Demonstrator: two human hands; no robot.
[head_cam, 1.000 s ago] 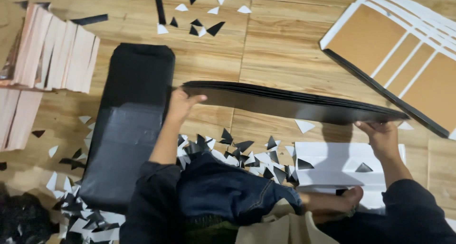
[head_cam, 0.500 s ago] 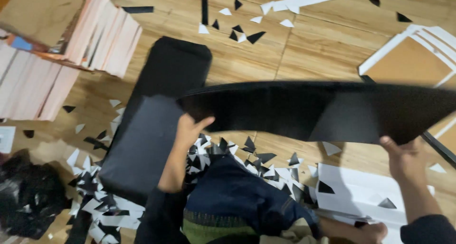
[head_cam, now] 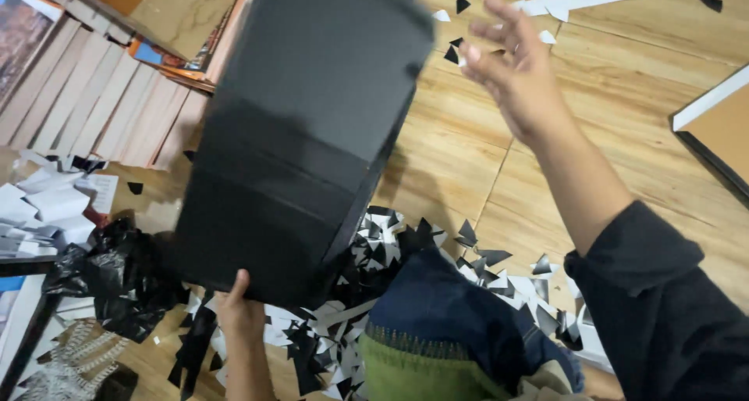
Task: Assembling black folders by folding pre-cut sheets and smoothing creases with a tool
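I see my left hand (head_cam: 238,311) pinching only the lower edge of the black boards (head_cam: 304,136) at frame centre-left, my right hand (head_cam: 515,73) open and empty at upper right, so the stack may tip onto the floor (head_cam: 624,120).

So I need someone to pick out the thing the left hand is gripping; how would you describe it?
Start at the wooden floor littered with black and white paper scraps. Left of the middle, the left hand grips the near edge of a big black board. It is the largest dark thing there, flat and matte, unlike the pale boards stacked behind.
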